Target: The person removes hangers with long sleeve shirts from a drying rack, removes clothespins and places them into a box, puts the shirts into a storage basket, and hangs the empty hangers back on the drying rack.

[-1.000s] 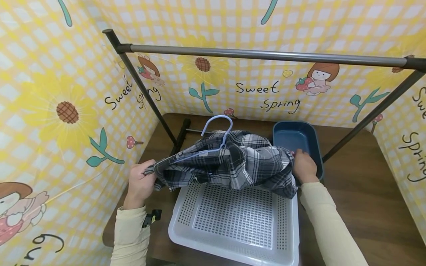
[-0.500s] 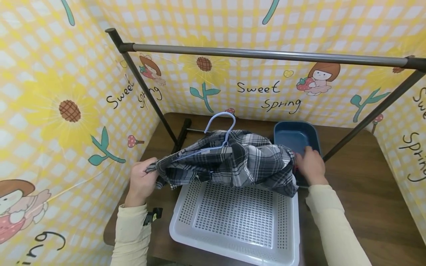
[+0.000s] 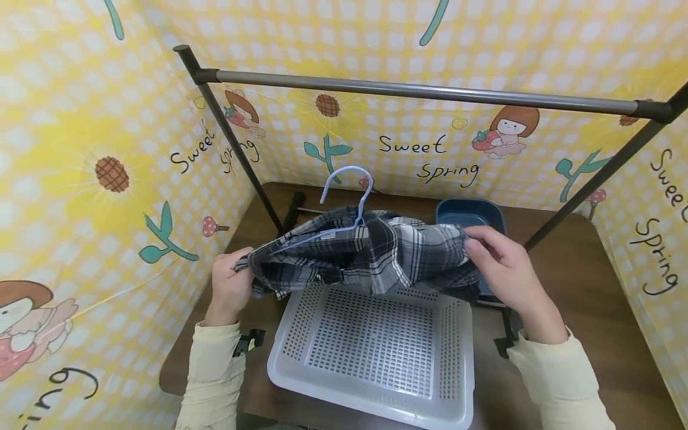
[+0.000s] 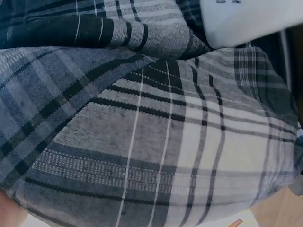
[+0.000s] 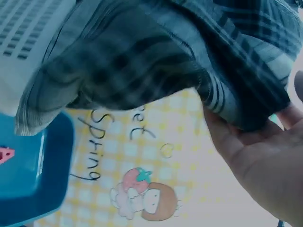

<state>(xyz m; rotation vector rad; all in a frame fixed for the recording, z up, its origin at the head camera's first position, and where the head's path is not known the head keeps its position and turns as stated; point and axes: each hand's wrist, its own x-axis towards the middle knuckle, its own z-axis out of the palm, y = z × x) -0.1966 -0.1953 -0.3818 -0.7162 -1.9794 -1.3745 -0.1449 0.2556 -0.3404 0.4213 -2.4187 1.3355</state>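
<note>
Both hands are clamped on a plaid shirt, wide apart: the left hand (image 3: 231, 286) grips one end, the right hand (image 3: 507, 269) pinches the other between thumb and fingers. The shirt (image 3: 381, 257) hangs above the far edge of a white basket (image 3: 365, 405) at the desk's (image 3: 607, 310) near edge. Cloth hides much of the hanger (image 3: 361, 209); a pink object (image 5: 6, 154) is cut off.
</note>
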